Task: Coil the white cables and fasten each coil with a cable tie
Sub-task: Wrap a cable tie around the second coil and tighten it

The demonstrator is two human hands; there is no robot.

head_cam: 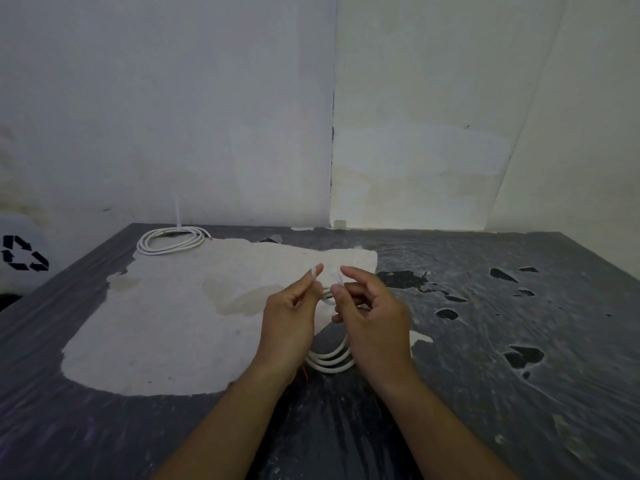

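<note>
A white cable coil [330,362] lies on the table under my two hands, its near loops showing between my wrists. My left hand [289,317] pinches one end of a thin white cable tie [314,273] between thumb and forefinger. My right hand [372,315] pinches the tie's other end [340,280] close by. The tie seems to pass around the coil's far side, but my fingers hide that part. A second white cable coil [171,240] rests at the table's far left, with a cable tie [177,213] standing upright from it.
The table [485,341] is dark with worn, peeling patches and a large pale patch [166,323] in the middle left. Walls close it off behind. A white container with a black recycling symbol [22,253] stands off the left edge.
</note>
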